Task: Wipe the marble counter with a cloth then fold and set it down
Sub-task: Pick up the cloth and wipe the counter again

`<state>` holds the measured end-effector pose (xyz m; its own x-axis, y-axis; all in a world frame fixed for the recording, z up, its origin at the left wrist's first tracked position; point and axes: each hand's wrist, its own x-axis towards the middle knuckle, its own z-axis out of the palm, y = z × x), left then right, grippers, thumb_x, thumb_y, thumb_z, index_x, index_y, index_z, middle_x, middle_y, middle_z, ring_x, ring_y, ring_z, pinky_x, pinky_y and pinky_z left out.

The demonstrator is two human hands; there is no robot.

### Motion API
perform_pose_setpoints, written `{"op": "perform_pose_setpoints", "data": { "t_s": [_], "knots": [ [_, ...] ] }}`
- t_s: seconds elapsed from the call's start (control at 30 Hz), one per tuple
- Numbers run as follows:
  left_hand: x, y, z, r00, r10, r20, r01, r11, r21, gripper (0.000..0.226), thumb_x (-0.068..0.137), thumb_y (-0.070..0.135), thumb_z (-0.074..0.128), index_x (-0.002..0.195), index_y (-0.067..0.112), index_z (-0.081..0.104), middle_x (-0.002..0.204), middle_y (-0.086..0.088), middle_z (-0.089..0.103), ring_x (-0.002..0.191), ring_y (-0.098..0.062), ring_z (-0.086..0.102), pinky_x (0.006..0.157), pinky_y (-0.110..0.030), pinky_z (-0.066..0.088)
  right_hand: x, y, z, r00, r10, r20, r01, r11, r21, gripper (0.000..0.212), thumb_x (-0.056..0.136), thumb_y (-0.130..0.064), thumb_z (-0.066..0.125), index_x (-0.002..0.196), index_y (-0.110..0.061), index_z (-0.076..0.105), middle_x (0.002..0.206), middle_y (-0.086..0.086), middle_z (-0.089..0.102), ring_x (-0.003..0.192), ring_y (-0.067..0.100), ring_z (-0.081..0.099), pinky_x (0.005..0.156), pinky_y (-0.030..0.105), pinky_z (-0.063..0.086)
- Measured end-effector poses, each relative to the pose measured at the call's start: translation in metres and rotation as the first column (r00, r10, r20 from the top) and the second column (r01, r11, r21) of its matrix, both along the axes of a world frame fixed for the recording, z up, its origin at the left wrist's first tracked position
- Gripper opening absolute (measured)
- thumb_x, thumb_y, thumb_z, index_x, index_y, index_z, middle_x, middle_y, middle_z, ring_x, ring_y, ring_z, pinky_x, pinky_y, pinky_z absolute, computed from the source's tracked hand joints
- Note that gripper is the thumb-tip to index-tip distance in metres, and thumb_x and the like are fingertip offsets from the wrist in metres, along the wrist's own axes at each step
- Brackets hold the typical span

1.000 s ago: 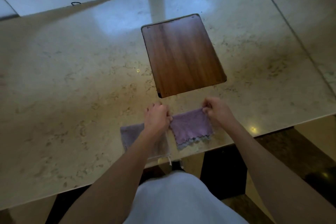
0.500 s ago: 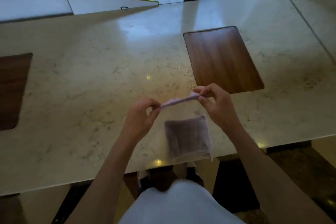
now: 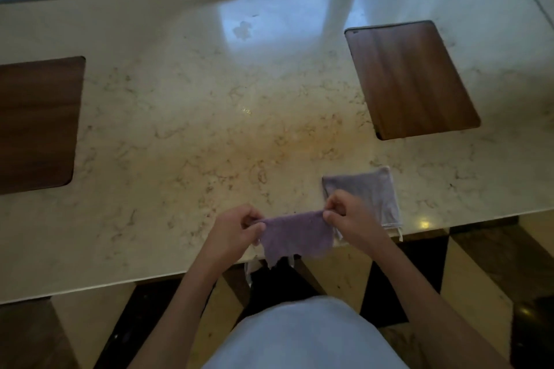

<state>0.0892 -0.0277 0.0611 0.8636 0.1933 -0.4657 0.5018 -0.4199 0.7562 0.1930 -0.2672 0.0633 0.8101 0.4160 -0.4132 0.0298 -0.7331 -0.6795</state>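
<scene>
Cloth [image 3: 296,234] is pinched at its top corners by left hand [image 3: 236,228] and right hand [image 3: 352,217], hanging over the near counter [image 3: 186,135] edge; a second folded cloth [image 3: 371,192] lies just beside.

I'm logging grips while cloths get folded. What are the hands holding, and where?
Both hands, left hand and right hand, pinch the purple cloth by its top corners.

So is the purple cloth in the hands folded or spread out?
Spread out: both hands pinch the purple cloth by its top corners, and it hangs open over the counter edge.
</scene>
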Motion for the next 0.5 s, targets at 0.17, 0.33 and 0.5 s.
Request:
{"op": "perform_pose_setpoints", "data": {
  "t_s": [0.17,0.33,0.5],
  "knots": [
    [0.043,0.003,-0.027,0.99,0.06,-0.125,-0.037,0.983,0.178,0.006,0.081,0.016,0.07,0.078,0.02,0.066,0.075,0.004,0.065,0.068,-0.011,0.059,0.053,-0.016,0.04,0.037,0.03,-0.024,0.981,0.158,0.117,-0.126,0.962,-0.241,0.009,0.092,-0.007,0.056,0.086,-0.013,0.055,0.083,0.004,0.058,0.084,0.028,0.058,0.066,0.037,0.046],
    [0.075,0.019,-0.04,0.987,0.063,-0.148,-0.024,0.967,0.253,0.01,0.079,0.023,0.074,0.085,0.017,0.069,0.082,0.002,0.068,0.078,-0.015,0.062,0.065,-0.025,0.046,0.054,0.057,-0.04,0.972,0.1,0.212,-0.033,0.954,-0.299,0.008,0.092,-0.003,0.052,0.092,-0.009,0.057,0.099,0.014,0.055,0.091,0.033,0.054,0.071,0.041,0.048],
    [0.068,0.021,-0.044,0.981,0.179,-0.078,-0.141,0.926,0.351,0.009,0.083,0.026,0.068,0.087,0.023,0.061,0.081,0.007,0.062,0.079,-0.017,0.059,0.069,-0.03,0.046,0.029,0.077,-0.047,0.879,0.103,0.465,0.092,0.922,-0.377,0.02,0.081,-0.003,0.065,0.1,-0.005,0.065,0.102,0.021,0.061,0.091,0.039,0.058,0.074,0.045,0.05]
  ]
}}
